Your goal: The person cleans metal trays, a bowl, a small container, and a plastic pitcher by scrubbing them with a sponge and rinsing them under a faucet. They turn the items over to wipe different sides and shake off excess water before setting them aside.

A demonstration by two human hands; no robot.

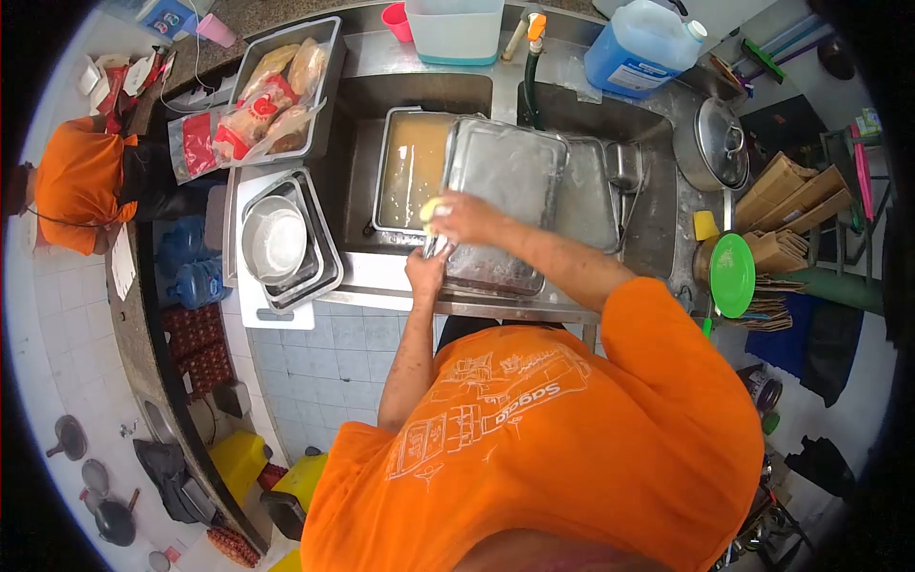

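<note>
the steel sink (376,276) runs across the counter with two basins. the wet metal tray (510,181) lies tilted over the divider between them, its near edge out over the sink's front rim. behind it, in the left basin, a second tray (412,162) holds cloudy brown water, and a third tray (586,205) sits in the right basin.

on the left of the counter a deep tray (319,105) carries packets of food, and nearer the front a steel bowl (276,243) rests in a stack of trays (319,262). a blue jug (643,48) stands behind the right basin, with a lidded pot (720,143) to its right and a green plate (732,275) at the counter's front right corner. another person in an orange shirt (81,181) is at the far left, well apart.

the right hand (469,217) is curled round a pale yellow sponge (434,208) and presses it onto the metal tray's left side. the left hand (426,270) is closed on the same tray's near left edge, just below the sponge.
</note>
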